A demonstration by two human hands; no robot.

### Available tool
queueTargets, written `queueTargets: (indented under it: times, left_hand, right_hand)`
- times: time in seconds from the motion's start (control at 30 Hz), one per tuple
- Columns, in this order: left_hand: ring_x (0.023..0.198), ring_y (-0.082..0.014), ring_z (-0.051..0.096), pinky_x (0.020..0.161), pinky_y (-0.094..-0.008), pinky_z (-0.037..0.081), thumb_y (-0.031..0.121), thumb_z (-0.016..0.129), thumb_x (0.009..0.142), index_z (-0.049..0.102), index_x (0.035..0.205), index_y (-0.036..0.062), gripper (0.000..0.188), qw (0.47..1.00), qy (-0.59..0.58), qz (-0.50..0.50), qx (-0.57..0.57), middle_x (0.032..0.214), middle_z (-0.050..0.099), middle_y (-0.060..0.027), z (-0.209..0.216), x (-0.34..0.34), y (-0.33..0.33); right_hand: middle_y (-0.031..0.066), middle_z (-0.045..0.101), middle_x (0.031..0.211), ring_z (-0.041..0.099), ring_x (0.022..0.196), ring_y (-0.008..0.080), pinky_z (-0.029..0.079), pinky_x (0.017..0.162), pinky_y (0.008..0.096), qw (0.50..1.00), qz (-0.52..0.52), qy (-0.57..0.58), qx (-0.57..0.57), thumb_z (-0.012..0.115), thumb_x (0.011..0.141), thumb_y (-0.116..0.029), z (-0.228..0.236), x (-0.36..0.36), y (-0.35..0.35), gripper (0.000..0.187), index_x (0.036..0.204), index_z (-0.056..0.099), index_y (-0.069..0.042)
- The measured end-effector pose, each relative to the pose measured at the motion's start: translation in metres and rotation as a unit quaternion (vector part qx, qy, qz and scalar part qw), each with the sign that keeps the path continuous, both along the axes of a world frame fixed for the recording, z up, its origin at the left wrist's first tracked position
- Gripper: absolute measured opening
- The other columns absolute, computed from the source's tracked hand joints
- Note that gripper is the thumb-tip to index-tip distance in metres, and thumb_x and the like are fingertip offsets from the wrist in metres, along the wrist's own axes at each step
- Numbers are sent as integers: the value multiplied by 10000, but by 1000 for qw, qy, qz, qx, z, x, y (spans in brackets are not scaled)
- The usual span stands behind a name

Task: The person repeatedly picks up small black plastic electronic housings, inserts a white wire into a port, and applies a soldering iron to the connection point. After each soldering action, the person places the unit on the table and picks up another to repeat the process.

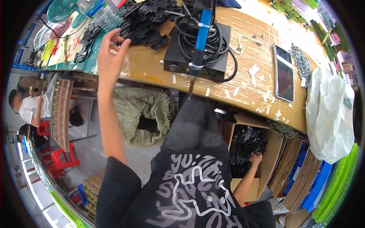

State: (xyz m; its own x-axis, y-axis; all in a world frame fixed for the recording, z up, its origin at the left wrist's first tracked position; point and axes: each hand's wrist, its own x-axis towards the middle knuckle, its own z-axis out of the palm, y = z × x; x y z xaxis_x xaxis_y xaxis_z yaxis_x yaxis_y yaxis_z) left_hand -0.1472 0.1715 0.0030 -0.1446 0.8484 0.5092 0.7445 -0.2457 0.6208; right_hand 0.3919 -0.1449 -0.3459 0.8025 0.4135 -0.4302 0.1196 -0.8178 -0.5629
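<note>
My left hand (pixel 111 57) is raised over the table's front edge, beside a heap of black plastic parts (pixel 142 26). Its thumb and bent fingers are apart, and I see nothing between them. Low on the right, my right hand (pixel 257 157) reaches into an open cardboard box (pixel 272 152) at the side of my lap. Many small black parts (pixel 245 146) fill that box. The fingers of this hand are curled in at the edge of the parts; what they hold is too small to make out.
An electric screwdriver (pixel 203 30) hangs bit-down before a black control box (pixel 178 57) with coiled cable. A phone (pixel 284 72), a pile of screws (pixel 301 62) and a white plastic bag (pixel 329 110) are at the right. A water bottle (pixel 100 13) stands at the far left.
</note>
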Motion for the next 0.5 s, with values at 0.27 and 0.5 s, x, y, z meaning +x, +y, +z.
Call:
queueTargets:
  times: [0.27, 0.5]
  left_hand:
    - [889, -259, 546, 746, -325, 422, 341, 593, 760, 510, 1067, 65, 421, 920, 384, 13, 79, 980, 570, -128, 24, -28, 95]
    - [816, -290, 574, 708, -334, 439, 180, 518, 781, 563, 956, 34, 232, 952, 303, 17, 43, 886, 595, -142, 14, -41, 123]
  right_hand:
    - [135, 587, 779, 598, 653, 202, 518, 521, 274, 958, 150, 218, 110, 553, 748, -10, 213, -51, 82, 368, 1104, 466, 21]
    - [131, 601, 836, 593, 715, 166, 492, 574, 248, 894, 316, 86, 305, 548, 792, -79, 391, -98, 160, 294, 1070, 521, 15]
